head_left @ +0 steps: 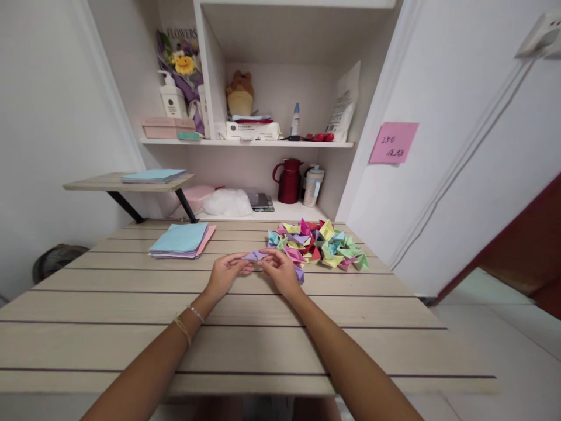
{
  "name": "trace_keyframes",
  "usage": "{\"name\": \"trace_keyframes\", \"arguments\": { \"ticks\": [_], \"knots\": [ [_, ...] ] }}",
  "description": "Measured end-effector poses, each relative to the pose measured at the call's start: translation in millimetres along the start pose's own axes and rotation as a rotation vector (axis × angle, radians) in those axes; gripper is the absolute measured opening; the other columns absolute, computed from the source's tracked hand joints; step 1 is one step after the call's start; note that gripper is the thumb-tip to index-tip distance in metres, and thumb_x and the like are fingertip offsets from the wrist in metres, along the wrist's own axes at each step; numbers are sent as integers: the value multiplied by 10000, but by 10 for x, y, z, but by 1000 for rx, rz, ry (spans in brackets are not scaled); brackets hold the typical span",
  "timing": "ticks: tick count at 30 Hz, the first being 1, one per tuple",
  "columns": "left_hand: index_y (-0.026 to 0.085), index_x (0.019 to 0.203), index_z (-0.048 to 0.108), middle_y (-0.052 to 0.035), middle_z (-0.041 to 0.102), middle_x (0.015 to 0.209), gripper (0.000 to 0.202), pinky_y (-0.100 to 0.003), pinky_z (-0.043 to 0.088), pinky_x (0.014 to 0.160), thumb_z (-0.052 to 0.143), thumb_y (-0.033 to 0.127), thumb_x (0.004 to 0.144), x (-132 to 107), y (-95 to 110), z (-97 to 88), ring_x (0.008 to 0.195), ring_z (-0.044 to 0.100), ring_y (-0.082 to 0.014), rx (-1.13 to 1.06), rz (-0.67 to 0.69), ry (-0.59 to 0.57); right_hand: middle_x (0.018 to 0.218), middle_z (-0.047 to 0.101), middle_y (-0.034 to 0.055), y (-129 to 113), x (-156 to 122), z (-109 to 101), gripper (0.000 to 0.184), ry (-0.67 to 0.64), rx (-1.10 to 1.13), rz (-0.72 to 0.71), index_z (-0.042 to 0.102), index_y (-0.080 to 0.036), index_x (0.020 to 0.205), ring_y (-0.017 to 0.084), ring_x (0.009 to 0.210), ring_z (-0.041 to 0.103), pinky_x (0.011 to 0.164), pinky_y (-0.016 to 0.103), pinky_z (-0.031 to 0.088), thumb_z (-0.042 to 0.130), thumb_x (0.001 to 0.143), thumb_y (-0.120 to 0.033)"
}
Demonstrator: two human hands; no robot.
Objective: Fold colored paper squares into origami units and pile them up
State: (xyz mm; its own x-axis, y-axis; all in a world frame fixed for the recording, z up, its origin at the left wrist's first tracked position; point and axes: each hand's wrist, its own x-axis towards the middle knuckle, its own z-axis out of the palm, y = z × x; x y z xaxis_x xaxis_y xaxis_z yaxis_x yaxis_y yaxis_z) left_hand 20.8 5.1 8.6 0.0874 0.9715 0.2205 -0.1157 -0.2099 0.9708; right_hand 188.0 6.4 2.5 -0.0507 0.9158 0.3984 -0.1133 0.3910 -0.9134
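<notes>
Between my two hands is a small folded purple paper [254, 255], held just above the striped wooden table [263, 345]. My left hand [228, 270] pinches its left end between thumb and fingers. At its right end, my right hand [280, 270] grips it the same way. Some of the paper is covered by my fingertips. Right behind my right hand lies a heap of folded paper boats [326, 234] in pink, yellow, green, red, blue and purple.
A stack of coloured paper sheets [179, 241] lies at the left, near a raised wooden shelf [96, 182] with more blue sheets [153, 175]. Behind the table, a cabinet holds a red jug [289, 182], a speckled cup [312, 188] and a white plastic bag [228, 202].
</notes>
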Motion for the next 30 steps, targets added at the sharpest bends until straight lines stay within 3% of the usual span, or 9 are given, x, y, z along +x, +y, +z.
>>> {"name": "trace_keyframes", "arguments": {
  "ticks": [4, 9, 17, 21, 26, 30],
  "knots": [
    [84, 936, 669, -120, 710, 881, 408, -385, 547, 761, 730, 334, 619, -5, 36, 12, 756, 675, -228, -16, 42, 17, 700, 674, 26, 2, 6, -5, 279, -52, 64, 45, 679, -172, 898, 115, 516, 563, 522, 243, 473, 660, 655, -309],
    [106, 1177, 536, -110, 713, 839, 596, -377, 539, 754, 717, 313, 648, -37, 103, 23, 736, 679, -217, -27, 45, -36, 751, 698, 47, 8, 18, -23, 292, -14, 80, 90, 705, -175, 861, 135, 536, 582, 542, 273, 489, 696, 619, -338],
    [132, 825, 693, -99, 706, 898, 270, -336, 516, 788, 711, 330, 642, -24, 71, -12, 816, 659, -217, 152, 125, 11, 782, 697, 44, -21, 10, -32, 244, -50, 92, 77, 704, -184, 815, 145, 586, 594, 587, 290, 506, 696, 624, -336],
    [136, 806, 694, -87, 708, 862, 242, -328, 504, 800, 723, 298, 629, 3, 42, -33, 811, 652, -208, 165, 141, 2, 726, 682, 22, -12, 16, -47, 213, -62, 116, 68, 691, -189, 778, 137, 583, 594, 608, 284, 498, 696, 636, -349],
    [140, 718, 690, -59, 700, 716, 217, -313, 523, 709, 703, 343, 645, -2, 53, -19, 664, 645, -182, 129, 117, 20, 690, 672, 18, -5, 15, -48, 279, -71, 86, 78, 681, -182, 774, 153, 607, 611, 621, 290, 494, 651, 677, -442],
    [134, 640, 680, -69, 695, 756, 202, -290, 520, 697, 725, 329, 614, -6, 63, 8, 676, 633, -173, 133, 136, 59, 630, 660, 25, 23, 14, -11, 330, -48, 60, 103, 664, -165, 776, 160, 571, 608, 595, 296, 496, 633, 684, -481]
  ]
}}
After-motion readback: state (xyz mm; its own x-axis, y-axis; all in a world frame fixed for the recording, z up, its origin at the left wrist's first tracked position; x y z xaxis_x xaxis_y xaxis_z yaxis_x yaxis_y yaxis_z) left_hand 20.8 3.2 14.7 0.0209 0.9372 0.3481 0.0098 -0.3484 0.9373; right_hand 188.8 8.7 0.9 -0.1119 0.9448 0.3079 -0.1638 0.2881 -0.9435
